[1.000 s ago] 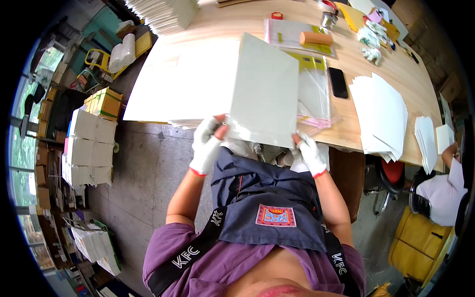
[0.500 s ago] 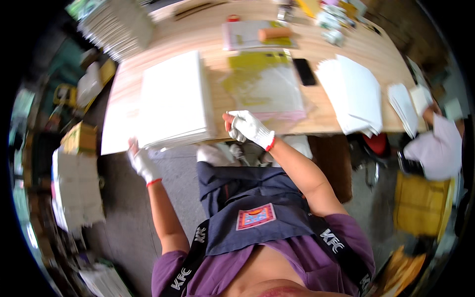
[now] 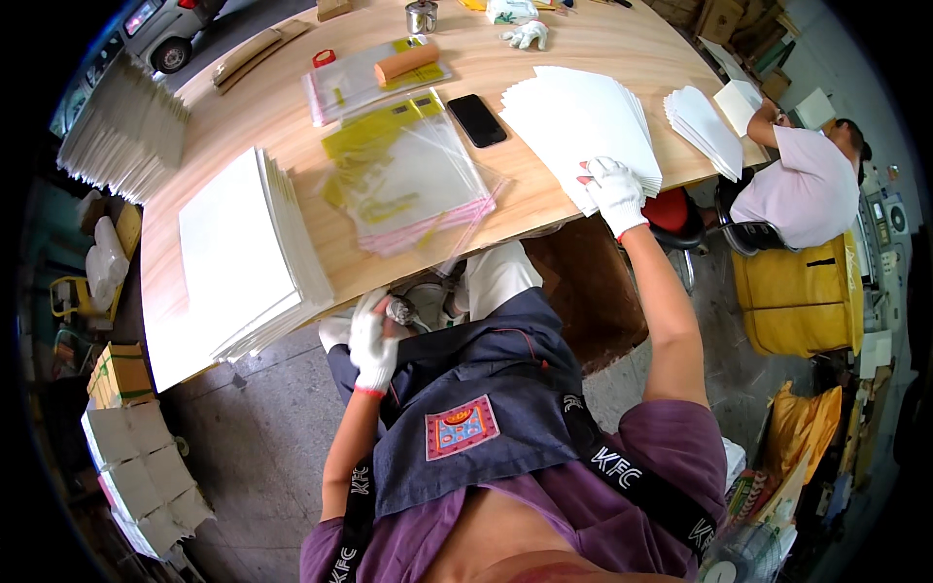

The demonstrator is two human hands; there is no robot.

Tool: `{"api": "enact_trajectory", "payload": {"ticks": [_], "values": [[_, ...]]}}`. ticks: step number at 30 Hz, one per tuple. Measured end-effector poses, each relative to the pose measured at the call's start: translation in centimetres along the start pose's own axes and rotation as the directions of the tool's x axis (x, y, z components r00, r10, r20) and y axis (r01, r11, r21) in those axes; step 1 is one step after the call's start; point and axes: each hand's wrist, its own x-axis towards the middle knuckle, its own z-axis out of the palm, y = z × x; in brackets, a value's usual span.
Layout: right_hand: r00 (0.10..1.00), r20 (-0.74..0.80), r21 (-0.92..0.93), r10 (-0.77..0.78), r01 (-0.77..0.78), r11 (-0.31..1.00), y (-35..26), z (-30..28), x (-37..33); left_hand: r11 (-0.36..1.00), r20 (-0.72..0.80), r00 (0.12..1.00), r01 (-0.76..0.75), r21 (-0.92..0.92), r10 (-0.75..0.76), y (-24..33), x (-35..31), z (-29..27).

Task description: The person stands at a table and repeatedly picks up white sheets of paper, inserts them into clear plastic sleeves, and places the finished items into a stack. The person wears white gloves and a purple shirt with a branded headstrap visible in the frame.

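My right hand [image 3: 614,189], in a white glove with bare fingertips, rests on the near end of a fanned stack of white sheets [image 3: 583,112]. Its fingers lie loosely on the paper; no sheet is lifted. My left hand [image 3: 372,340], gloved the same way, hovers by the table's front edge above my lap. It is slightly blurred, with fingers stretched out and nothing visible in them. Between the hands, clear plastic bags [image 3: 408,175] with yellow print lie on the table. To their left stands a thick stack of white boards [image 3: 238,248].
A black phone [image 3: 476,120] lies beside the bags. Behind them, an orange-brown roll [image 3: 406,64] rests on more bags. A smaller sheet fan [image 3: 702,131] lies at right, near a seated person [image 3: 802,180]. A tall stack [image 3: 126,131] stands far left, a metal cup [image 3: 421,17] farther back.
My right hand has gone right, from over the table's front edge onto the fanned sheets. My left hand has left the white stack's near corner and come toward my lap. The view has turned right.
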Motion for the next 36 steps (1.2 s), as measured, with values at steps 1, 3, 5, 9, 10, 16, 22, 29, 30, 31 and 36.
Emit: {"api": "enact_trajectory", "payload": {"ticks": [1, 3, 5, 9, 10, 16, 22, 29, 30, 31, 36], "values": [[1.0, -0.004, -0.007, 0.001, -0.001, 1.0, 0.3, 0.3, 0.3, 0.997, 0.04, 0.999, 0.02, 0.068, -0.023, 1.7, 2.2, 1.0], [1.0, -0.006, -0.021, 0.013, -0.013, 1.0, 1.0, 0.9, 0.0, 0.994, 0.104, 0.994, 0.026, 0.104, -0.037, 3.2, 6.0, 3.7], [0.991, -0.135, -0.041, 0.003, -0.008, 0.999, 0.2, -0.1, -0.6, 0.934, 0.247, 0.966, -0.015, 0.356, -0.078, 1.3, 8.3, 6.9], [0.903, -0.417, -0.039, -0.103, 0.095, 0.995, -2.1, -1.4, -5.6, 0.841, 0.383, 0.922, -0.166, 0.515, -0.053, -1.1, 12.3, 8.6], [0.922, -0.376, 0.013, -0.096, 0.109, 0.994, -3.1, -2.3, -6.8, 0.838, 0.413, 0.91, -0.207, 0.504, -0.024, -2.5, 12.9, 8.5], [0.78, 0.414, 0.862, 0.469, -0.502, 0.074, -2.6, 0.2, -13.7, 0.896, 0.516, 0.851, -0.148, 0.418, -0.1, -2.1, 16.0, 5.2], [0.575, 0.692, 0.694, 0.436, -0.365, -0.621, 5.5, 3.3, -8.8, 0.724, 0.454, 0.804, -0.043, 0.689, -0.385, -0.5, 16.8, 7.0], [0.722, 0.604, 0.597, 0.337, -0.131, -0.792, 5.4, 3.3, -9.0, 0.872, 0.461, 0.839, 0.031, 0.488, -0.288, -3.6, 18.2, 5.9], [0.734, 0.574, 0.664, 0.364, -0.156, -0.732, 4.4, 2.6, -9.8, 0.875, 0.485, 0.816, 0.051, 0.482, -0.315, -3.4, 18.1, 5.4], [0.745, 0.537, 0.729, 0.397, -0.173, -0.662, 3.2, 1.7, -10.5, 0.88, 0.512, 0.792, 0.065, 0.47, -0.332, -3.2, 18.3, 5.3], [0.762, 0.587, 0.638, 0.274, -0.227, -0.736, -2.5, -2.7, -12.5, 0.89, 0.496, 0.829, 0.003, 0.455, -0.257, -3.9, 17.6, 5.0]]}}
